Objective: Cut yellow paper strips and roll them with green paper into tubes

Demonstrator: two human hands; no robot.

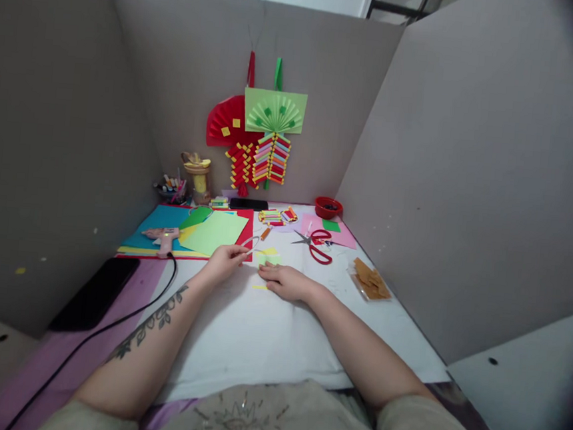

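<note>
My left hand (230, 257) is closed in a pinch on a thin white looped strip (251, 241), whose exact kind I cannot make out. The strip curves toward a small pale green paper piece (271, 259) with a yellow paper bit (270, 250) behind it. My right hand (283, 280) lies on the table with its fingers stretched out, the fingertips at the near edge of the green piece. A narrow yellow strip (259, 287) is just below those fingers. An orange paper roll (265, 233) lies a little farther back.
Red-handled scissors (317, 244) lie open at the right, near a packet of brown pieces (371, 280). At the left are coloured sheets (217, 232), a pink glue gun (164, 238) with its cord, and a black phone-like slab (96, 292). Paper firecracker decorations (273, 133) hang behind.
</note>
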